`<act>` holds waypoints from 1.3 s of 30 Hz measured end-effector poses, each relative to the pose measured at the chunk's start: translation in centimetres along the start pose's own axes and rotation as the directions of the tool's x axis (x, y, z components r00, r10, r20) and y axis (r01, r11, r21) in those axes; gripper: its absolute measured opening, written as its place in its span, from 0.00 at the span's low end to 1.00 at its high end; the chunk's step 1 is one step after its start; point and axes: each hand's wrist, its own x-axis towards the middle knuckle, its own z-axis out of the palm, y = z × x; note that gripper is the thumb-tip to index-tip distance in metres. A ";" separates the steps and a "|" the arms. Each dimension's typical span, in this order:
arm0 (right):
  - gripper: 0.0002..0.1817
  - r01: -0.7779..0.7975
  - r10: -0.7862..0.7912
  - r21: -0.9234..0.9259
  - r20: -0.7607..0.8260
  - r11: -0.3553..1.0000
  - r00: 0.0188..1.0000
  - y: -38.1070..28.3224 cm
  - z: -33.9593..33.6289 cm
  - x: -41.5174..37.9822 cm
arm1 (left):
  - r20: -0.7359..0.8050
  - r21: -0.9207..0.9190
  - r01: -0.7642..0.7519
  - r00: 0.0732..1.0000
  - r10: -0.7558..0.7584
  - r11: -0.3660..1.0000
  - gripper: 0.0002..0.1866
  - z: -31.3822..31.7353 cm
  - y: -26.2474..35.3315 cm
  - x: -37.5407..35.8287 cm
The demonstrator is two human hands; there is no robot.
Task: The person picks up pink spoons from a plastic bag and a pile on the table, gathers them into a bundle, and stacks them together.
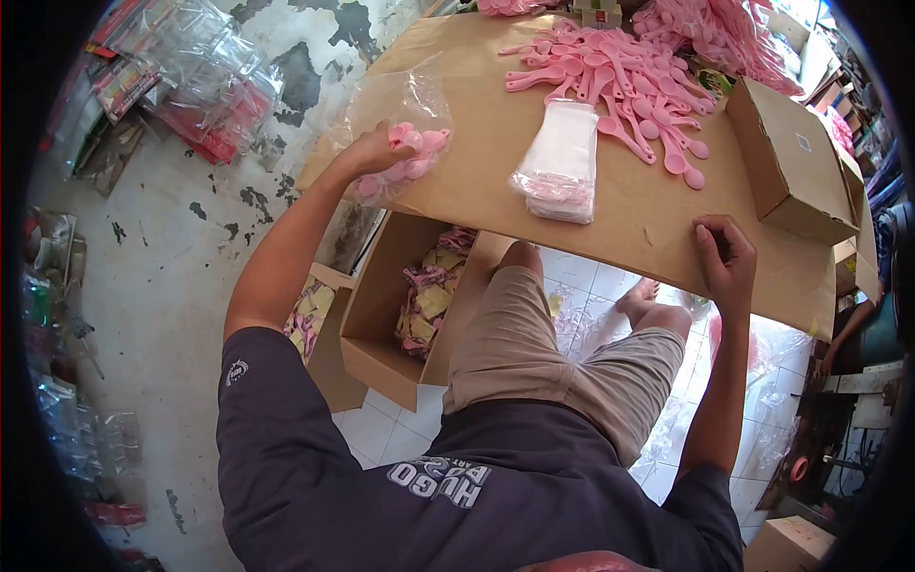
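Note:
At the left end of the cardboard-covered table, my left hand [376, 153] is closed on pink spoons [419, 153], inside or against a clear plastic bag [405, 95]. My right hand [726, 255] rests at the table's front edge on the right, fingers curled, with nothing visible in it. Between the hands lies a stack of clear plastic sleeves [562, 162]. Behind and right of the stack spreads a heap of loose pink spoons [610, 71].
An open cardboard box [796, 157] stands on the table's right side. Below the table's left edge, another box [381, 367] holds pink and yellow packets [429, 300]. Plastic-wrapped goods [214, 86] lie on the floor at left. Another person's arm [848, 334] shows at far right.

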 end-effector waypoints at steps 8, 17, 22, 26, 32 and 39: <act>0.07 0.007 -0.007 -0.019 -0.001 1.000 1.000 -0.3 -0.1 0.1 | -0.034 -0.005 0.037 0.999 -0.037 0.999 0.56 -0.4 -0.7 0.4; 0.07 0.012 -0.012 -0.031 -0.003 0.999 1.000 -0.3 -0.1 0.1 | 0.072 -0.160 0.012 0.997 -0.001 0.987 0.67 -1.9 1.9 -1.2; 0.07 -0.041 0.041 -0.020 0.045 0.999 0.998 -0.2 -0.3 0.0 | 0.027 -0.005 -0.061 0.998 0.061 0.998 0.64 0.5 2.7 -1.0; 0.07 0.033 -0.033 -0.019 -0.016 0.999 0.999 -0.4 -0.1 0.1 | -0.067 0.071 -0.094 0.993 0.099 0.993 0.64 1.8 0.0 1.3; 0.07 0.015 -0.015 -0.001 -0.012 1.000 1.000 -0.3 0.0 0.1 | 0.017 0.010 -0.107 0.994 0.107 0.994 0.43 0.3 0.8 0.6; 0.08 -0.008 0.008 -0.015 -0.008 1.000 1.000 -0.3 -0.2 0.1 | -0.177 0.214 -0.099 0.974 0.138 0.972 0.30 1.4 -0.8 1.4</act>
